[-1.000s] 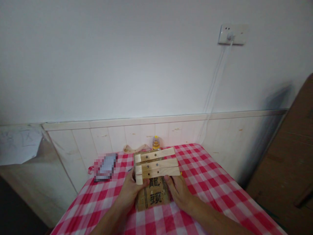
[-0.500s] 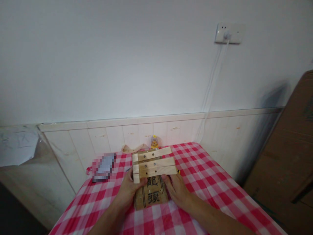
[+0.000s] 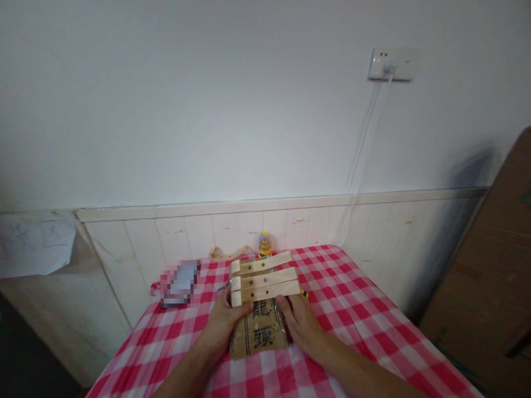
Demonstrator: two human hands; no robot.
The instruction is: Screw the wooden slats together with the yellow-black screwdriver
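Three pale wooden slats point(image 3: 276, 288) with dark screw heads lie side by side across a brown taped package point(image 3: 258, 338) printed with black characters. Small wooden blocks point(image 3: 236, 283) sit at the slats' left ends. My left hand point(image 3: 224, 319) is closed around the left end, its thumb on the near edge of the closest slat. Around the right end my right hand point(image 3: 303, 326) is closed, fingertips at that same edge. The fingers beneath are hidden. The far slat slants away from the other two. A yellow-and-black object point(image 3: 305, 294) peeks out behind my right hand.
A red-and-white checked cloth point(image 3: 348, 326) covers the table. A blurred phone-like slab point(image 3: 182, 284) lies left. At the back stand a yellow-capped bottle point(image 3: 264, 245) and a curved wooden strip point(image 3: 228, 254) by the wall. A large cardboard sheet point(image 3: 477, 276) leans at right.
The whole scene has shifted slightly as my head moved. The slats look tilted a little flatter, and my hands keep their hold at both ends.
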